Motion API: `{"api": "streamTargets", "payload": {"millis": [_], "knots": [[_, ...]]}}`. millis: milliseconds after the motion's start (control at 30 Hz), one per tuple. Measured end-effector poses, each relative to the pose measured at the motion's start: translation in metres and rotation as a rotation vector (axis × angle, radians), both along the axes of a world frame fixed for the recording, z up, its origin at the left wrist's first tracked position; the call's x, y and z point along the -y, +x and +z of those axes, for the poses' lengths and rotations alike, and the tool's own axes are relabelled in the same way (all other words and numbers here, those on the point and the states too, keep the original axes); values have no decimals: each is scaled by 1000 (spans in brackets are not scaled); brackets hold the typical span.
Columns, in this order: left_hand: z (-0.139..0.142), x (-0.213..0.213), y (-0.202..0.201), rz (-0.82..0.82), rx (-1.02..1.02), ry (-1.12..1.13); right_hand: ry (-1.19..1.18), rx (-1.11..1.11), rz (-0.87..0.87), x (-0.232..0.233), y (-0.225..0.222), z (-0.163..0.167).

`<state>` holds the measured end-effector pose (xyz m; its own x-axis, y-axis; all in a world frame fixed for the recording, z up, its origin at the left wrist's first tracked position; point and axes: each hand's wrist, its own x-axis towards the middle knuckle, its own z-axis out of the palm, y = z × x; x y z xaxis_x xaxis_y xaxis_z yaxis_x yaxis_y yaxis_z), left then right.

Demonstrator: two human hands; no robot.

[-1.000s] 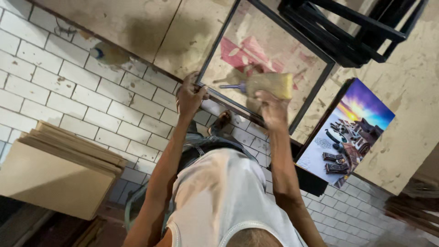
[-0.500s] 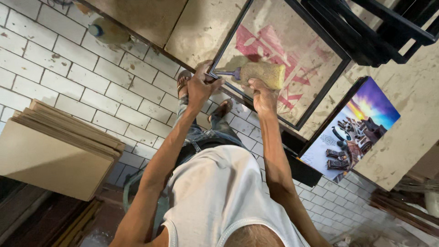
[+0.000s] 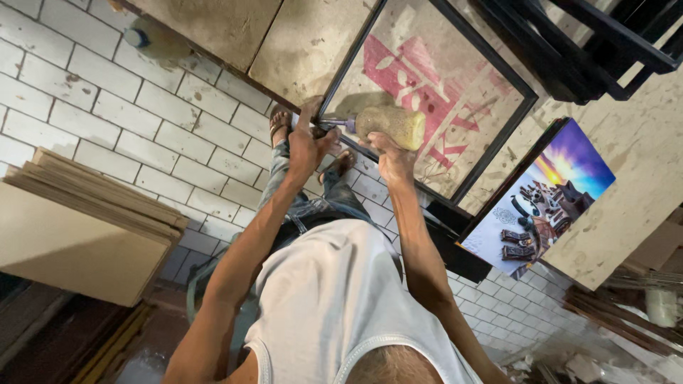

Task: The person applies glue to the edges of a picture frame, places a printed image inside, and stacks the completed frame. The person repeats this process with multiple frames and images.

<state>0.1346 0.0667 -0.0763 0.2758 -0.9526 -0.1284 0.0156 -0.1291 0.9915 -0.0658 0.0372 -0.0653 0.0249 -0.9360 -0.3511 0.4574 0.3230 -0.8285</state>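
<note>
I look down my white vest and jeans to my sandalled feet on white tiles. My right hand (image 3: 388, 160) grips a tool's dusty yellow handle (image 3: 393, 126). The tool's metal shaft points left to the black edge of a large framed panel (image 3: 455, 85) with a red-and-white picture under dusty glass. My left hand (image 3: 309, 146) closes around the shaft's tip right at that frame edge, near the panel's corner.
A stack of beige boards (image 3: 85, 227) lies at the left. A bottle (image 3: 158, 39) rests on the tiles at the top left. A colourful framed picture (image 3: 541, 206) leans at the right, and a black metal rack (image 3: 590, 43) stands at the top right.
Both hands and the tool have slid along the frame's edge towards its corner. My left hand has come in from the frame edge and closed on the tool's tip.
</note>
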Motion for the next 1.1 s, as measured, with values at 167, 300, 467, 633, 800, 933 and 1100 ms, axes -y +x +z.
{"api": "streamTargets", "payload": {"millis": [167, 300, 467, 633, 800, 933, 1100], "knots": [[-5, -3, 3, -58, -345, 223, 20, -56, -26, 5, 2, 9], [-5, -1, 5, -82, -493, 294, 7, -117, -29, 22, 1, 18], [-6, 1, 7, -91, -448, 336, -96, -54, -46, 59, -7, 13], [3, 6, 10, -100, -364, 387, -34, -57, -31, 106, -11, 18], [19, 8, 15, -118, -383, 343, 209, -135, -55, 146, -11, 45], [23, 14, 14, -91, -474, 413, -156, -235, -249, 178, -9, 47], [20, 20, 13, -100, -444, 436, -175, -164, -252, 217, -11, 46]]}}
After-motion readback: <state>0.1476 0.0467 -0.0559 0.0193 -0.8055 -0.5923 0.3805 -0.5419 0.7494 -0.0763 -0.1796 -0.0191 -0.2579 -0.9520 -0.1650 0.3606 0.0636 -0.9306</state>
